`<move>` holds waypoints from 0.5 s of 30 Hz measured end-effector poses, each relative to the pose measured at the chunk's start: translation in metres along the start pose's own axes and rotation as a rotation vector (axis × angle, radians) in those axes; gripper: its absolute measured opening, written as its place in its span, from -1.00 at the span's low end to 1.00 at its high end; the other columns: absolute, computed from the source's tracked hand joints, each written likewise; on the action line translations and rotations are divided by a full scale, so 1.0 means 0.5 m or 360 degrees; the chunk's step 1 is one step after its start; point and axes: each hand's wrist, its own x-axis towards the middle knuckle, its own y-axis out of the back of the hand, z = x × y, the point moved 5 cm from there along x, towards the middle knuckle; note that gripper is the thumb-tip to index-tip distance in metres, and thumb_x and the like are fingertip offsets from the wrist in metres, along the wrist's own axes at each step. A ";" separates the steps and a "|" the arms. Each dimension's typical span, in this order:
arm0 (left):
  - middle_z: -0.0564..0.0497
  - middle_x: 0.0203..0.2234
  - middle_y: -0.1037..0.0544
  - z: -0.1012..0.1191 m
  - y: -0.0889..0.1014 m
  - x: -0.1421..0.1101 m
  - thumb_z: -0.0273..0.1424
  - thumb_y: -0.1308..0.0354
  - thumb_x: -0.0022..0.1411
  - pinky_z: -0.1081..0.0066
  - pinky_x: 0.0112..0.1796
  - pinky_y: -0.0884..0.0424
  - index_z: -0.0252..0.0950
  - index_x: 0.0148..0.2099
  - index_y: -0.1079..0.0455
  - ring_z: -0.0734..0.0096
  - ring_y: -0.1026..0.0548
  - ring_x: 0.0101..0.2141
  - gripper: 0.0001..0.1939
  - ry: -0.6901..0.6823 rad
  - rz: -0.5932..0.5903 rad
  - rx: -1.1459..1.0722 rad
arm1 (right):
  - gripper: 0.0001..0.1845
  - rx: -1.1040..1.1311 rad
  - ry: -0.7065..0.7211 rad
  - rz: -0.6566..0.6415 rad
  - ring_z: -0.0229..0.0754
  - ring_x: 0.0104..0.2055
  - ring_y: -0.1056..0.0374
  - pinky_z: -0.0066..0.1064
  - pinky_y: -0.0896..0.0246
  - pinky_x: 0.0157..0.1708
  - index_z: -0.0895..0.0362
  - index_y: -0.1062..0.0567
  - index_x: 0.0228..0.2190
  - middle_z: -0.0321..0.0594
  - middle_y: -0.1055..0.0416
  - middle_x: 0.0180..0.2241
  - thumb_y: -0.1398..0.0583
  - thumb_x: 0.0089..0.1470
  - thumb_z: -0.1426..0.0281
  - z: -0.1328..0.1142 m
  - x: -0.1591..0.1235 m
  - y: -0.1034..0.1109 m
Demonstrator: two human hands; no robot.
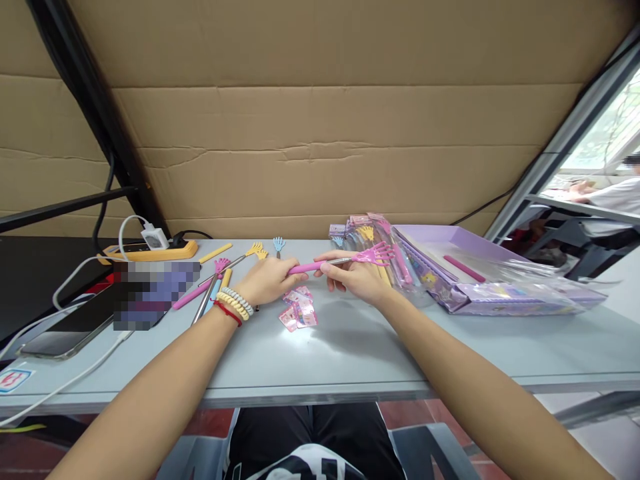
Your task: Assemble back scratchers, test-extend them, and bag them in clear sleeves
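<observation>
Both hands hold a pink back scratcher (373, 254) level above the desk. Its hand-shaped head points right, and a metal rod joins it to the pink handle. My left hand (270, 279) is closed on the handle's left end. My right hand (357, 277) pinches it where handle and rod meet. Small pink printed cards (300, 311) lie in a loose pile just below the hands. Left of my left hand rest several loose back scratchers, among them a pink one (193, 293) and a yellow one (254, 249); a blue head (279, 245) shows behind.
Back scratchers in clear bags (400, 263) are heaped behind my right hand. To their right sits an open purple box (455, 299) with a pink stick and clear plastic inside. Phones (65, 327), cables and a yellow power strip (165, 252) occupy the left. Cardboard (320, 153) walls the back.
</observation>
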 end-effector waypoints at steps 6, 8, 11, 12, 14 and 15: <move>0.10 -0.61 -0.41 0.001 -0.004 0.000 -0.12 0.07 0.28 0.45 -0.52 -0.07 -0.24 -0.35 -0.31 0.46 -0.30 -0.57 -0.67 -0.0029 -0.0003 -0.0058 | -0.48 -0.0183 -0.0045 -0.0059 -0.33 -0.56 -0.23 -0.49 -0.02 -0.62 0.18 -0.49 -0.11 -0.27 -0.40 -0.56 -0.23 -0.02 0.10 -0.006 -0.006 -0.008; 0.10 -0.60 -0.42 0.002 -0.006 0.001 -0.12 0.07 0.28 0.45 -0.52 -0.09 -0.23 -0.32 -0.33 0.46 -0.31 -0.57 -0.67 -0.0048 -0.0006 -0.0079 | -0.50 -0.0214 -0.0045 -0.0053 -0.33 -0.56 -0.22 -0.49 -0.01 -0.61 0.18 -0.50 -0.13 -0.32 -0.34 -0.62 -0.25 -0.04 0.12 -0.006 -0.007 -0.009; 0.09 -0.58 -0.45 0.002 -0.007 0.001 -0.12 0.04 0.27 0.45 -0.51 -0.12 -0.23 -0.26 -0.37 0.45 -0.34 -0.55 -0.69 -0.0057 -0.0022 -0.0085 | -0.53 -0.0235 -0.0043 -0.0070 -0.32 -0.55 -0.22 -0.48 -0.02 -0.59 0.17 -0.51 -0.15 -0.32 -0.33 -0.62 -0.24 -0.03 0.12 -0.003 -0.006 -0.011; 0.09 -0.58 -0.45 0.001 -0.006 0.000 -0.12 0.02 0.26 0.46 -0.50 -0.12 -0.23 -0.23 -0.37 0.45 -0.35 -0.54 -0.70 -0.0054 -0.0024 -0.0078 | -0.52 -0.0243 -0.0047 -0.0068 -0.32 -0.55 -0.22 -0.48 -0.02 -0.59 0.16 -0.51 -0.14 -0.32 -0.33 -0.62 -0.23 -0.03 0.11 0.000 -0.005 -0.011; 0.10 -0.57 -0.46 -0.003 -0.002 0.000 -0.11 -0.04 0.22 0.46 -0.50 -0.12 -0.23 -0.19 -0.37 0.45 -0.34 -0.54 -0.69 -0.0048 -0.0014 -0.0057 | -0.50 -0.0237 -0.0050 -0.0026 -0.32 -0.53 -0.22 -0.48 -0.04 -0.58 0.15 -0.51 -0.12 -0.31 -0.35 -0.60 -0.22 -0.01 0.09 0.004 -0.002 -0.006; 0.10 -0.58 -0.45 -0.005 0.000 0.000 -0.10 -0.05 0.21 0.45 -0.49 -0.12 -0.23 -0.19 -0.37 0.45 -0.33 -0.55 -0.69 -0.0051 0.0000 -0.0043 | -0.50 -0.0217 -0.0045 0.0005 -0.32 -0.52 -0.23 -0.48 -0.05 -0.57 0.15 -0.51 -0.12 -0.29 -0.38 -0.57 -0.21 -0.01 0.08 0.006 0.000 -0.003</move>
